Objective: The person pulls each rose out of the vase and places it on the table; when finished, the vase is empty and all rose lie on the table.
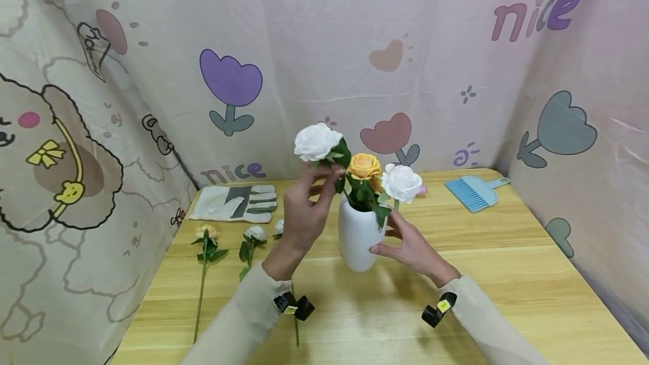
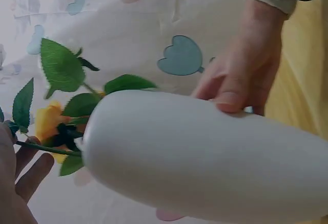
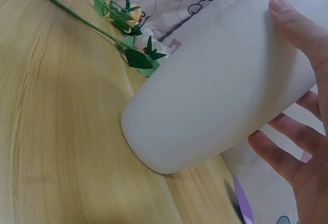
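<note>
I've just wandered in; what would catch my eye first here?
Probably the white vase in the middle, a yellow rose rising from its mouth. The left hand holds a white rose above the vase's left side, while the right hand grips the vase's right side. Behind, a purple tulip is printed on the curtain.

1. The left hand point(image 1: 308, 207) is held up, with its fingers point(image 2: 38, 175) bent.
2. The right hand point(image 1: 413, 246) is held lower, with its thumb point(image 3: 297, 25) spread wide.
3. Both arms point(image 1: 240, 320) point(image 1: 492, 320) are stretched out.
</note>
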